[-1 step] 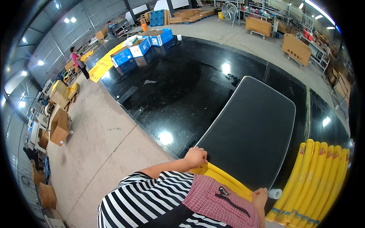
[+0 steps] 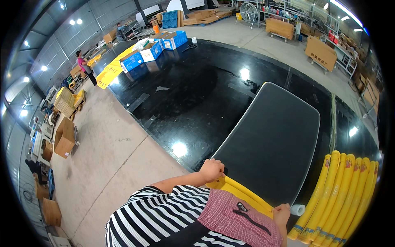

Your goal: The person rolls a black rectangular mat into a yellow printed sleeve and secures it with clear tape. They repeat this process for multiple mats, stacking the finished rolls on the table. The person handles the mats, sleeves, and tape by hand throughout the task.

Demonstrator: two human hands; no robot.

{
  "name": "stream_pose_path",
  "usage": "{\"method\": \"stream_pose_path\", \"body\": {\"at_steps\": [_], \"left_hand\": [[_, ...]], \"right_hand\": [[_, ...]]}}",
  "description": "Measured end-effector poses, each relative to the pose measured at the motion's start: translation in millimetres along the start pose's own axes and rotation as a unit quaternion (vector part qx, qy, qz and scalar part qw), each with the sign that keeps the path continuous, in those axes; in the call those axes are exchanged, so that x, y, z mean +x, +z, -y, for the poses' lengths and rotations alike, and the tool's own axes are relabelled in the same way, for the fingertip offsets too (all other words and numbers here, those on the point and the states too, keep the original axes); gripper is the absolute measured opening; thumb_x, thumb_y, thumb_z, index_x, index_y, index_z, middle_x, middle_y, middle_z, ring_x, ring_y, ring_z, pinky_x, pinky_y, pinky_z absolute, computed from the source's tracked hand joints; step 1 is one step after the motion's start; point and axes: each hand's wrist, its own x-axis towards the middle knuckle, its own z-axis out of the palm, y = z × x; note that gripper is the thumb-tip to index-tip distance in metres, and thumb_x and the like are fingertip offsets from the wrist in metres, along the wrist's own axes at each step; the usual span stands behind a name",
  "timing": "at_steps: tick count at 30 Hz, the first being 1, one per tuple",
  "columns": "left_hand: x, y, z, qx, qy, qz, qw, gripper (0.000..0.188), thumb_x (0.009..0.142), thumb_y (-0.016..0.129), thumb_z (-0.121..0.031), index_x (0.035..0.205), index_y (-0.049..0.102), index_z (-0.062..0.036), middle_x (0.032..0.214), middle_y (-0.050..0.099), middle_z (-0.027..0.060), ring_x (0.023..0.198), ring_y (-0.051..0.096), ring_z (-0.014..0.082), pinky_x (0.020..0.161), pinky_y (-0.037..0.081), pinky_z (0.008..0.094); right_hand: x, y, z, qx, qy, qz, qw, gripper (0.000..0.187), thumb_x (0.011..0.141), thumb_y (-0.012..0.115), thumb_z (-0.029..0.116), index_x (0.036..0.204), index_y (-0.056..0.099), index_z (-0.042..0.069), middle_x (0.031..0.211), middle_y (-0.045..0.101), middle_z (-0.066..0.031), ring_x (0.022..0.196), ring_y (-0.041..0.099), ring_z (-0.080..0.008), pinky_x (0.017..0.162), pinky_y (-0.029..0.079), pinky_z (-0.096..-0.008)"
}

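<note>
A large black mat with a pale edge and rounded corners lies flat on a glossy black table. Along its near edge, against my body, runs a folded yellow plastic sheet. My left hand is closed at the mat's near left corner, fingers curled over where mat and sheet meet. At the near right corner my right hand pinches the edge, with its fingertips partly hidden. A small white roll sits just right of that hand.
Several yellow wrapped rolls lie side by side at the right. Blue and white boxes and yellow sheets are at the table's far left. A person stands beyond the left edge. Cartons on trolleys stand at the far right.
</note>
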Motion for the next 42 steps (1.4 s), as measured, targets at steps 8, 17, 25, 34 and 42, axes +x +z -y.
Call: {"method": "stream_pose_path", "body": {"at_steps": [8, 17, 25, 34, 42], "left_hand": [[-34, 32, 33, 0.046, 0.243, -0.181, 0.952, 0.034, 0.085, 0.075, -0.026, 0.115, 0.067, -0.0128, 0.111, 0.059, 0.0080, 0.105, 0.055, 0.0269, 0.088, 0.044, 0.0417], [12, 28, 39, 0.030, 0.255, -0.103, 0.961, 0.019, 0.079, 0.066, -0.011, 0.097, 0.070, -0.0121, 0.098, 0.062, 0.0080, 0.096, 0.060, 0.0310, 0.081, 0.048, 0.0449], [20, 15, 18, 0.091, 0.205, -0.141, 0.964, 0.008, 0.086, 0.062, -0.011, 0.093, 0.065, -0.0099, 0.102, 0.057, 0.0074, 0.099, 0.058, 0.0305, 0.084, 0.050, 0.0419], [-26, 44, -4, 0.105, 0.149, -0.085, 0.980, 0.072, 0.090, 0.070, -0.030, 0.154, 0.045, -0.0096, 0.152, 0.044, 0.0243, 0.141, 0.043, 0.0413, 0.115, 0.037, 0.0538], [61, 24, -18, 0.086, 0.103, -0.077, 0.988, 0.080, 0.097, 0.055, -0.062, 0.159, 0.041, -0.0133, 0.170, 0.021, 0.0220, 0.159, 0.012, 0.0419, 0.126, 0.003, 0.0609]], "right_hand": [[-26, 24, -12, -0.236, -0.138, -0.075, 0.959, 0.023, 0.081, 0.073, 0.015, 0.103, 0.072, 0.007, 0.102, 0.061, -0.0116, 0.101, 0.059, -0.0333, 0.091, 0.045, -0.0474], [-8, -2, -16, -0.156, -0.206, -0.028, 0.966, 0.035, 0.090, 0.056, 0.010, 0.123, 0.069, 0.006, 0.100, 0.062, -0.0161, 0.095, 0.060, -0.0369, 0.082, 0.051, -0.0463], [16, 3, 8, -0.216, -0.187, -0.039, 0.958, 0.017, 0.085, 0.060, 0.007, 0.100, 0.065, 0.007, 0.104, 0.059, -0.0112, 0.102, 0.057, -0.0333, 0.087, 0.049, -0.0434], [-47, 30, 33, -0.239, -0.073, -0.008, 0.968, 0.070, 0.091, 0.073, 0.024, 0.155, 0.046, 0.014, 0.160, 0.039, -0.0242, 0.151, 0.035, -0.0409, 0.124, 0.029, -0.0523], [55, 33, 19, -0.253, -0.095, -0.082, 0.959, 0.072, 0.096, 0.067, 0.039, 0.159, 0.042, 0.016, 0.171, 0.019, -0.0213, 0.159, 0.015, -0.0412, 0.128, 0.011, -0.0553]]}}
